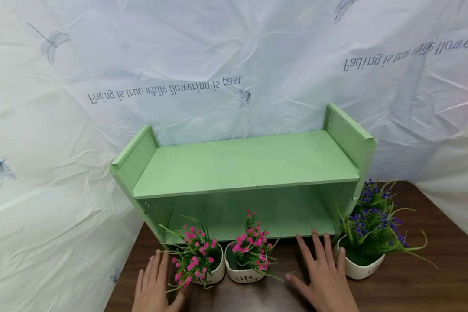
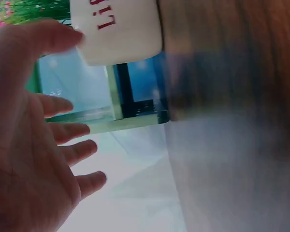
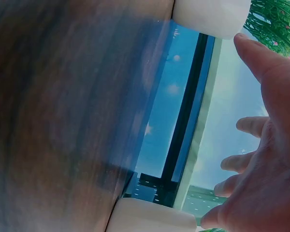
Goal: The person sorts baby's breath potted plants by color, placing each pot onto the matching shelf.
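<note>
Two white pots with pink artificial flowers stand side by side before a green shelf (image 1: 242,162): a left pot (image 1: 217,273) and a right pot (image 1: 246,276). My left hand (image 1: 152,284) is beside the left pot, its fingers extended. In the left wrist view, the thumb (image 2: 58,37) overlaps the edge of a lettered pot (image 2: 121,36); contact cannot be told. My right hand (image 1: 325,275) spreads its fingers between the right pink-flowered pot and a white pot (image 1: 360,266) with purple flowers (image 1: 374,221). Neither hand grips anything.
The shelf has raised side panels and a lower compartment (image 1: 249,212). It stands on a dark brown wooden table (image 1: 425,277). White printed cloth (image 1: 234,56) hangs behind and at the sides. More purple flowers (image 1: 374,193) rise behind the right pot.
</note>
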### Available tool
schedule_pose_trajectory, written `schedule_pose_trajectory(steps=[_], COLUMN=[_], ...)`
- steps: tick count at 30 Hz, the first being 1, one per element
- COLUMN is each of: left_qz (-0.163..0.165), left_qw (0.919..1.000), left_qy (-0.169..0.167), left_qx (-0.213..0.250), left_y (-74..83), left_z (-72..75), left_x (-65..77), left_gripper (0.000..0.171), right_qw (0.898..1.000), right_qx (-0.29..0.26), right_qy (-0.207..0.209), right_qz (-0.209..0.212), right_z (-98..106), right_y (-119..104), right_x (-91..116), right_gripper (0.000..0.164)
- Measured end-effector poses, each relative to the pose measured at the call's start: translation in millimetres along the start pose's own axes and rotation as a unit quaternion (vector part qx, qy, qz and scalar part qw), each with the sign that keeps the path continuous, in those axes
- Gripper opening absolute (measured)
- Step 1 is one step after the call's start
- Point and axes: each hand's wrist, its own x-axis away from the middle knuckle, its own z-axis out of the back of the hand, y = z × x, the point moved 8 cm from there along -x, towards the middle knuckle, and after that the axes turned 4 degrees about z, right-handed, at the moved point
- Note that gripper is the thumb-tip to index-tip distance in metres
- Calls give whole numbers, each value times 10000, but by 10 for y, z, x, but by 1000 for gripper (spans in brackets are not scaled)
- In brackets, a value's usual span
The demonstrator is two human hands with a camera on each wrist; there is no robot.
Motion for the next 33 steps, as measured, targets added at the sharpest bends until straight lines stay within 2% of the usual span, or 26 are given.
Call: schedule_pose_trajectory(steps=[2, 4, 7, 9, 11, 14, 17, 19, 24, 29, 33], left_qz=[-154, -327, -495, -407, -309, -69, 142, 306, 665, 1132, 1159], left_qw=[9998, 9992, 9961, 9900, 9779, 9497, 9283, 9206, 9123, 9052, 8964], left_qy=[-24, 137, 663, 1196, 1724, 2439, 2831, 2913, 2709, 2418, 2332], left_qx=[88, 187, 306, 621, 1138, 1961, 2405, 2582, 2998, 3306, 3586], left_y=[7, 12, 29, 27, 35, 35, 58, 57, -33, -182, -187], left_z=[54, 152, 375, 574, 783, 1074, 1303, 1418, 1592, 1648, 1655], left_x=[21, 12, -21, -66, -108, -170, -238, -313, -600, -860, -993], left_gripper=[104, 96, 83, 74, 66, 52, 41, 39, 41, 45, 45], right_qw=[10000, 9999, 9999, 9999, 10000, 10000, 10000, 10000, 10000, 9998, 9997], right_qx=[-67, -104, -120, -92, -51, 11, 34, 26, 40, 93, 77], right_qy=[-7, -30, -63, -79, -75, -62, -54, -44, -3, 26, 43], right_qz=[2, -1, -8, -17, -16, 10, 58, 70, 62, 173, 231], right_z=[3, 3, 5, 4, 3, -2, -18, -29, -50, -60, -43], right_y=[-1, 0, 1, 2, 0, -8, -22, -32, -58, -97, -117], right_x=[-1, 0, 3, 5, 6, 5, 0, 3, 21, 31, 19], right_gripper=[97, 97, 97, 98, 98, 100, 100, 100, 99, 99, 99])
